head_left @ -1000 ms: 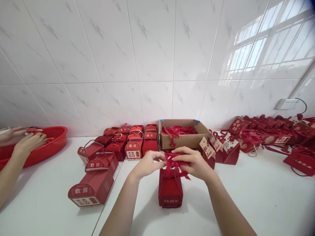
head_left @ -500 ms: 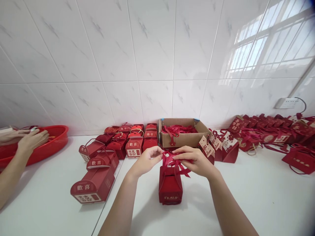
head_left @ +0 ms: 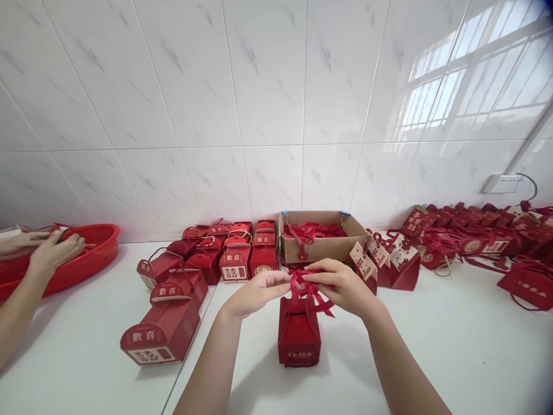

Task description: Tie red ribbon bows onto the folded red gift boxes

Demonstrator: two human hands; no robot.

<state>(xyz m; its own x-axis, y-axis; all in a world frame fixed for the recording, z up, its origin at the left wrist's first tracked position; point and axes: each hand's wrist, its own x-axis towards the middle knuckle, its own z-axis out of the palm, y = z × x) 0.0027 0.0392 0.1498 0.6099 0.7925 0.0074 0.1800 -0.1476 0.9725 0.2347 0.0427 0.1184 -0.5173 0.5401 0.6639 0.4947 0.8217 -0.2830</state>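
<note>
Inward curls left hand (head_left: 258, 293); right hand (head_left: 341, 286) pinches ribbon (head_left: 295, 296).

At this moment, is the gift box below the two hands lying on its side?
No, the red gift box stands upright on the white table, ribbon on top.

Both hands (head_left: 342, 286) at red ribbon (head_left: 295, 295) atop a red box (head_left: 299, 340), white table (head_left: 453, 346) beneath

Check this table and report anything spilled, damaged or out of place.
Nothing looks spilled or damaged. One small oddity: a loose ribbon hangs over the front of the cardboard box, while the ribbon pile lies inside. The red box below the left hand and right hand stands upright.
</note>
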